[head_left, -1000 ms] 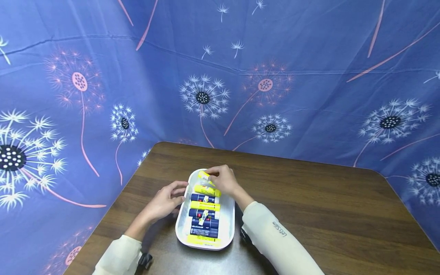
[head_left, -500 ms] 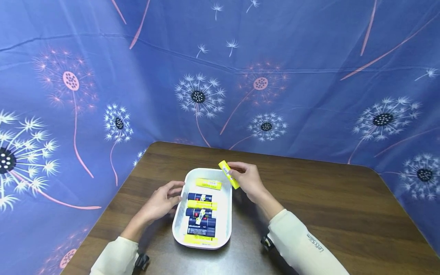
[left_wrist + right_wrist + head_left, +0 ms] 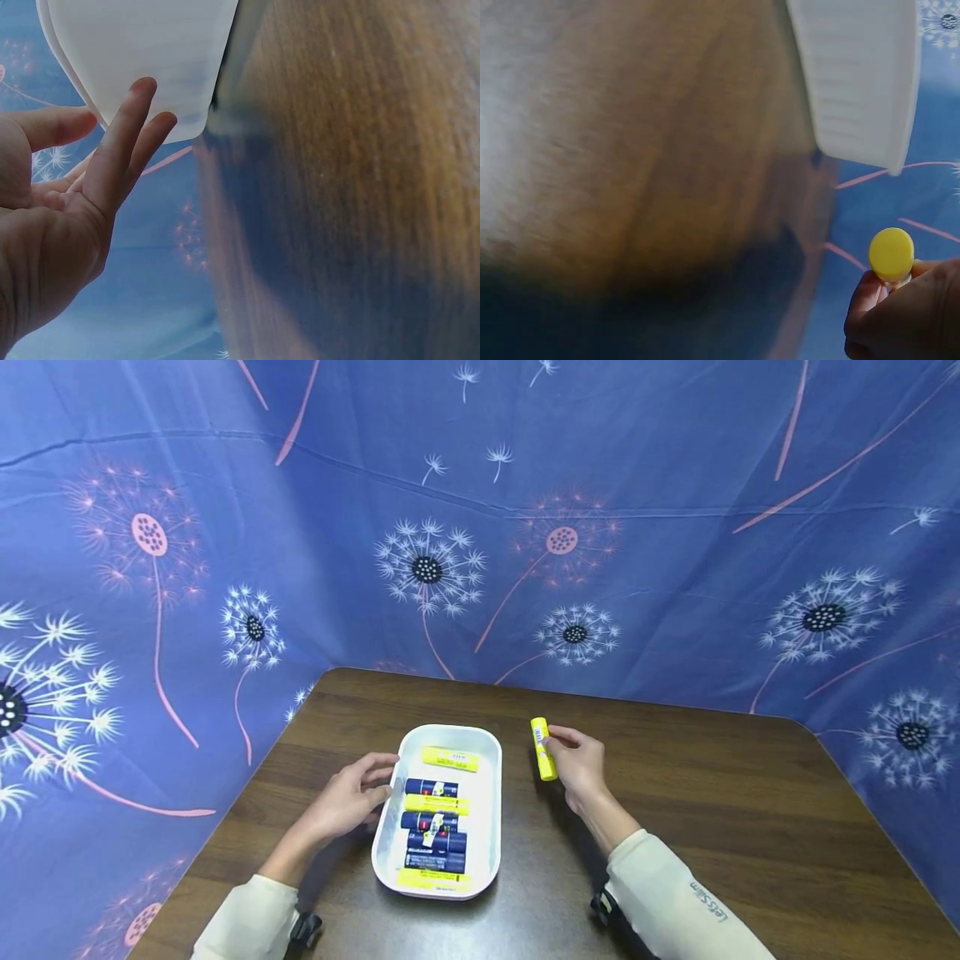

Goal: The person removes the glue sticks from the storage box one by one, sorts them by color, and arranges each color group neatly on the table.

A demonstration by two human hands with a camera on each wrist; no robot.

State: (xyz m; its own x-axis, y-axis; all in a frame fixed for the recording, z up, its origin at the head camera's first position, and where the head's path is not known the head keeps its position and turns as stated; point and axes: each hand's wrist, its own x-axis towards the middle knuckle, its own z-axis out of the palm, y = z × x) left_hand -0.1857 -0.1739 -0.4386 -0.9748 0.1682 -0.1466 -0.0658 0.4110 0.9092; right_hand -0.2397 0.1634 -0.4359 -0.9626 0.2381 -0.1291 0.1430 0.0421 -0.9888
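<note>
A yellow glue stick (image 3: 543, 749) is pinched between the thumb and fingers of my right hand (image 3: 585, 767), held above the table to the right of the white tray (image 3: 489, 827). In the right wrist view the round yellow end of the glue stick (image 3: 892, 253) faces the camera. My left hand (image 3: 347, 797) rests its loosely extended fingers against the tray's left side; the left wrist view shows fingertips (image 3: 144, 86) at the outer wall. Inside the tray lie a yellow stick (image 3: 450, 759) at the far end and several navy and yellow sticks nearer, such as a navy one (image 3: 437, 842).
The tray stands on a brown wooden table (image 3: 712, 793), left of its middle. A blue cloth (image 3: 652, 527) with dandelion prints hangs behind the table and along its left side.
My right hand has lifted a yellow glue stick out of the tray's far end and carried it right, over the table. The left hand stays at the tray's side.
</note>
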